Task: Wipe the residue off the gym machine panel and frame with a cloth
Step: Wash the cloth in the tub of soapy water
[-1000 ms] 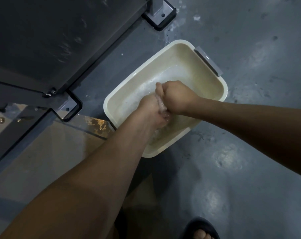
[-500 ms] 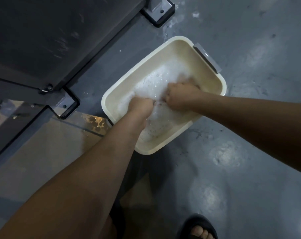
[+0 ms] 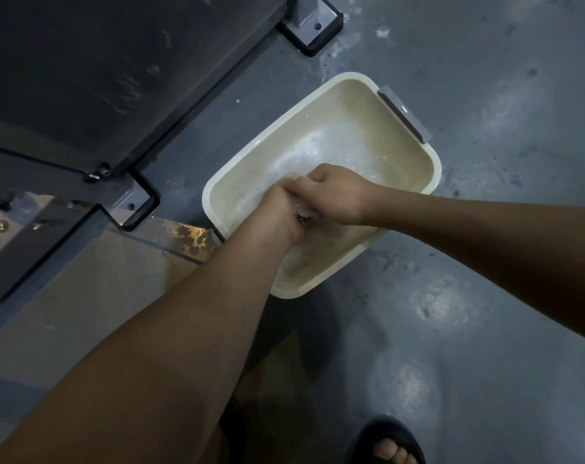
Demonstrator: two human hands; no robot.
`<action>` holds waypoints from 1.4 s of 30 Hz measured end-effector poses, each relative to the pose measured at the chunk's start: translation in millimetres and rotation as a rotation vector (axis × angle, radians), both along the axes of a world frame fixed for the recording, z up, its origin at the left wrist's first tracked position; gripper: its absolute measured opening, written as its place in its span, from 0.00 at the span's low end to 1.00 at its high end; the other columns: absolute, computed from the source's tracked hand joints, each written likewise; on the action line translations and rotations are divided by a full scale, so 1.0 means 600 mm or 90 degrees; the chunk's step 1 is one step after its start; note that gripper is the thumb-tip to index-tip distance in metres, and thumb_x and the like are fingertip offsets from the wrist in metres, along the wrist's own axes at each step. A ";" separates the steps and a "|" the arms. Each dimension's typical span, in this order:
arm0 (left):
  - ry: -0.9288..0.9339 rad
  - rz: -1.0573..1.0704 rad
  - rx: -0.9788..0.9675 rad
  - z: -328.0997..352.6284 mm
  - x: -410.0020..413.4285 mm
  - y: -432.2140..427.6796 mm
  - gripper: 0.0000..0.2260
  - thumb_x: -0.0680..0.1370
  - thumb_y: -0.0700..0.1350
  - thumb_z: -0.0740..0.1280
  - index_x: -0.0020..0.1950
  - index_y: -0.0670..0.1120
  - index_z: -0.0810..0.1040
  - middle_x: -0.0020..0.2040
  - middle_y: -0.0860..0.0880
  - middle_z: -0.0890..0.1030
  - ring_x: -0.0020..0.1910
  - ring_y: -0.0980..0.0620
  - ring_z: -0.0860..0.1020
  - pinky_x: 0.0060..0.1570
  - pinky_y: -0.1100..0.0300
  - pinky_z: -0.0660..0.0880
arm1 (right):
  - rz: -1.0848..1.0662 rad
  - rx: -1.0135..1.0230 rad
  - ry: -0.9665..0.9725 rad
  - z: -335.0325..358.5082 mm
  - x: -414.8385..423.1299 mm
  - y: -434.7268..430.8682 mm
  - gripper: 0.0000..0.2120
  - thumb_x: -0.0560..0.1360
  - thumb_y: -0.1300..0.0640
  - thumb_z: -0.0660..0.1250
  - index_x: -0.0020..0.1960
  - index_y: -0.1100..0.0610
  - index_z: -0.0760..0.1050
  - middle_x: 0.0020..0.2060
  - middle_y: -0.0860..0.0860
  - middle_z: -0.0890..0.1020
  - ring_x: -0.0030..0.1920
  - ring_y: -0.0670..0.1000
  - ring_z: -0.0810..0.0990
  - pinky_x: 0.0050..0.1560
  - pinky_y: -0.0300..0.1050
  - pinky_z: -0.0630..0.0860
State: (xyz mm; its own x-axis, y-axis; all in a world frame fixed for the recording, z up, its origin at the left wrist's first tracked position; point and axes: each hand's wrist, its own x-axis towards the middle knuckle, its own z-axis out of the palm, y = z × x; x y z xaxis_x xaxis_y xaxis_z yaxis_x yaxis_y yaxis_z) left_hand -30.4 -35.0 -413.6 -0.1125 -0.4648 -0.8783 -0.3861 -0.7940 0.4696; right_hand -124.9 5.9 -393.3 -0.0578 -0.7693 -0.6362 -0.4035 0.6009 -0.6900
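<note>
Over basin, near side: left hand and right hand pressed together, fingers curled tight round cloth; only a wet scrap shows between them. Soapy water in basin. Grey handle on far rim; left forearm hides part of near rim. Basin sits on floor, near frame foot. Dark panel upper left, streaked, well apart from cloth. Sandal at bottom edge.

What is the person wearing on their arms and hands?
Nothing that shows. The left hand and right hand are bare, with no gloves and no watch. The left forearm and right forearm have no sleeves. Lower down, one foot wears a black sandal.
</note>
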 end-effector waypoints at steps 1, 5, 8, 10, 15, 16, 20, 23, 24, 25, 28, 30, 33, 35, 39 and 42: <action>0.020 -0.008 0.009 0.000 -0.006 0.003 0.15 0.85 0.41 0.51 0.39 0.43 0.67 0.27 0.49 0.71 0.34 0.52 0.67 0.31 0.64 0.66 | -0.005 -0.023 0.010 0.000 -0.003 0.001 0.27 0.83 0.44 0.57 0.28 0.53 0.72 0.25 0.45 0.78 0.28 0.41 0.75 0.37 0.37 0.70; 0.049 0.047 0.023 0.017 -0.016 0.009 0.15 0.86 0.42 0.52 0.41 0.43 0.69 0.33 0.46 0.73 0.35 0.50 0.71 0.29 0.62 0.69 | -0.024 -0.076 0.045 0.001 0.001 0.005 0.27 0.84 0.48 0.53 0.29 0.55 0.72 0.26 0.48 0.79 0.31 0.46 0.77 0.40 0.43 0.73; 0.131 0.103 0.057 0.010 -0.021 0.015 0.19 0.88 0.44 0.48 0.52 0.33 0.73 0.40 0.42 0.78 0.45 0.42 0.77 0.32 0.64 0.76 | 0.002 -0.086 0.111 0.000 0.006 0.008 0.27 0.86 0.49 0.51 0.32 0.58 0.70 0.29 0.53 0.78 0.33 0.52 0.77 0.42 0.46 0.74; 0.062 -0.009 0.013 0.017 -0.024 0.021 0.19 0.87 0.44 0.49 0.69 0.33 0.71 0.55 0.43 0.84 0.49 0.50 0.81 0.41 0.66 0.79 | 0.026 -0.084 0.168 -0.005 0.000 0.003 0.24 0.86 0.52 0.51 0.33 0.57 0.67 0.33 0.56 0.78 0.38 0.58 0.78 0.44 0.49 0.75; 0.027 0.045 0.108 0.012 -0.011 0.012 0.16 0.82 0.42 0.56 0.35 0.46 0.73 0.25 0.49 0.71 0.22 0.52 0.66 0.23 0.65 0.60 | 0.080 0.004 0.288 -0.019 -0.027 -0.005 0.18 0.87 0.54 0.47 0.48 0.59 0.72 0.38 0.54 0.75 0.44 0.60 0.78 0.40 0.48 0.67; 0.001 0.058 0.105 0.013 -0.010 0.006 0.14 0.81 0.44 0.57 0.38 0.45 0.75 0.27 0.48 0.73 0.23 0.52 0.68 0.25 0.64 0.62 | 0.067 0.012 0.315 -0.021 -0.037 -0.003 0.15 0.87 0.54 0.49 0.57 0.59 0.72 0.42 0.55 0.76 0.46 0.60 0.77 0.41 0.48 0.66; -0.003 0.124 0.095 0.010 0.017 -0.011 0.07 0.80 0.44 0.62 0.48 0.43 0.77 0.36 0.46 0.76 0.31 0.51 0.72 0.27 0.61 0.70 | 0.002 0.032 0.272 -0.027 -0.070 0.004 0.18 0.83 0.45 0.55 0.67 0.54 0.63 0.63 0.61 0.70 0.59 0.62 0.73 0.57 0.54 0.70; 0.039 0.135 0.021 0.009 0.032 -0.012 0.11 0.79 0.31 0.60 0.56 0.44 0.71 0.46 0.42 0.75 0.34 0.51 0.71 0.26 0.63 0.72 | 0.062 0.074 0.282 -0.042 -0.070 -0.001 0.23 0.80 0.42 0.60 0.70 0.46 0.58 0.63 0.56 0.65 0.55 0.59 0.71 0.58 0.54 0.70; 0.041 0.133 -0.002 0.003 0.034 -0.010 0.15 0.79 0.29 0.60 0.59 0.45 0.68 0.49 0.42 0.75 0.36 0.50 0.72 0.27 0.62 0.74 | 0.083 0.069 0.289 -0.053 -0.067 -0.002 0.21 0.80 0.44 0.63 0.69 0.46 0.59 0.61 0.55 0.67 0.52 0.59 0.72 0.53 0.52 0.72; 0.035 0.119 -0.021 0.000 0.034 -0.007 0.16 0.79 0.28 0.59 0.59 0.46 0.67 0.50 0.43 0.75 0.38 0.49 0.74 0.27 0.62 0.75 | 0.090 0.049 0.285 -0.061 -0.064 -0.002 0.18 0.79 0.46 0.65 0.65 0.47 0.61 0.57 0.53 0.71 0.50 0.58 0.74 0.50 0.51 0.73; 0.012 0.063 -0.008 0.007 0.029 0.001 0.15 0.74 0.27 0.57 0.54 0.43 0.72 0.45 0.42 0.76 0.33 0.48 0.75 0.29 0.60 0.74 | 0.138 0.060 0.327 -0.067 -0.052 -0.011 0.11 0.78 0.58 0.63 0.60 0.53 0.71 0.55 0.52 0.81 0.55 0.58 0.78 0.50 0.47 0.76; -0.002 -0.011 0.011 0.015 0.031 0.004 0.12 0.72 0.30 0.60 0.52 0.42 0.75 0.44 0.44 0.75 0.35 0.48 0.75 0.27 0.62 0.74 | 0.164 0.133 0.346 -0.058 -0.042 -0.015 0.11 0.79 0.62 0.60 0.61 0.58 0.73 0.53 0.55 0.80 0.51 0.58 0.78 0.47 0.46 0.73; 0.009 -0.107 0.026 0.038 0.024 0.009 0.07 0.83 0.34 0.60 0.51 0.47 0.69 0.40 0.50 0.66 0.31 0.55 0.71 0.20 0.67 0.68 | 0.135 0.183 0.179 -0.043 -0.040 -0.015 0.11 0.82 0.57 0.57 0.54 0.60 0.76 0.48 0.55 0.81 0.44 0.56 0.79 0.43 0.47 0.74; 0.003 -0.046 0.041 0.028 0.019 0.007 0.09 0.85 0.40 0.59 0.45 0.48 0.69 0.40 0.50 0.67 0.33 0.53 0.69 0.20 0.64 0.70 | -0.019 0.201 -0.029 -0.028 -0.040 -0.011 0.16 0.83 0.53 0.55 0.44 0.59 0.76 0.36 0.55 0.80 0.32 0.53 0.77 0.32 0.44 0.73; 0.045 0.067 0.081 -0.013 0.003 0.007 0.16 0.81 0.44 0.58 0.58 0.40 0.82 0.50 0.36 0.83 0.46 0.41 0.82 0.40 0.56 0.78 | -0.185 0.169 -0.211 -0.003 -0.025 -0.003 0.21 0.82 0.43 0.53 0.37 0.53 0.69 0.30 0.55 0.71 0.24 0.48 0.64 0.23 0.39 0.57; 0.008 0.091 0.059 -0.014 -0.001 0.004 0.16 0.82 0.45 0.57 0.42 0.41 0.80 0.32 0.41 0.79 0.32 0.46 0.76 0.29 0.61 0.72 | -0.163 0.090 -0.195 0.013 -0.015 0.004 0.23 0.82 0.40 0.56 0.32 0.52 0.69 0.27 0.52 0.71 0.23 0.49 0.63 0.24 0.40 0.57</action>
State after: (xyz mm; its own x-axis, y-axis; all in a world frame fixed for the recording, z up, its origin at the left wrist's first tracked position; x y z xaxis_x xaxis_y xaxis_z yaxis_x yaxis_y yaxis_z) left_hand -31.2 -32.5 -422.3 -0.0627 -0.3935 -0.9172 -0.2604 -0.8807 0.3956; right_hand -133.9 8.5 -385.5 -0.0275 -0.6582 -0.7524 -0.0178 0.7529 -0.6579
